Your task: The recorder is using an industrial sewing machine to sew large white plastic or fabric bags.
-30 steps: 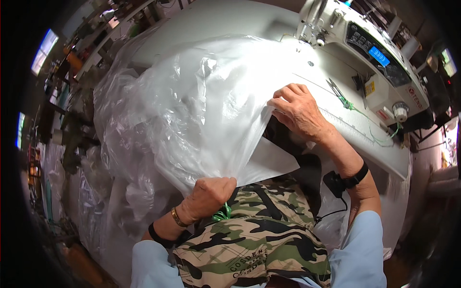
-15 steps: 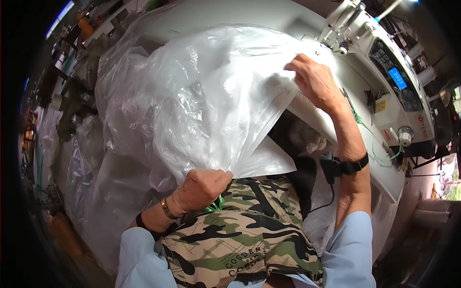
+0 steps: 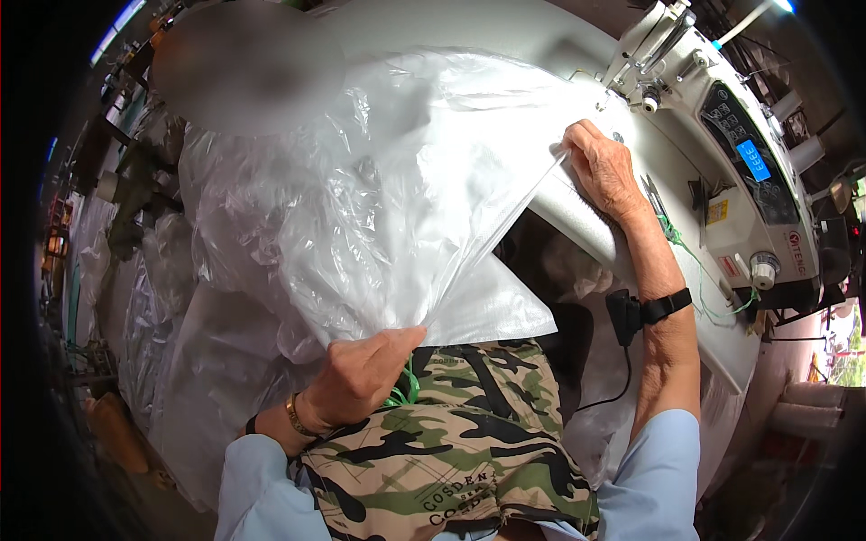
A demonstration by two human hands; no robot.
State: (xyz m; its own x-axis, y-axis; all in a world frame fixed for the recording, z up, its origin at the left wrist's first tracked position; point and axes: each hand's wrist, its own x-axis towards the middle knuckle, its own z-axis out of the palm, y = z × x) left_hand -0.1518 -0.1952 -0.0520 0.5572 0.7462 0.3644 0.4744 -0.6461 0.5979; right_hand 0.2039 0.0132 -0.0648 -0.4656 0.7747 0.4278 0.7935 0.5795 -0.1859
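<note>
The 2 hands are holding a translucent white plastic sheet, which is lying in crumpled folds across the desk and spilling over its near side toward the lap. The left hand is closing around a gathered part of the sheet, just above the camouflage apron. The right hand is pinching the sheet's edge between thumb and fingers, farther out above the desk; a taut fold is running between the 2 grips. A flat, pointed corner of plastic is sticking out to the right of the left hand. Green strands are hanging beside that hand. A white sewing machine is standing to the right, and metal snips are lying near it, touching green thread.
</note>
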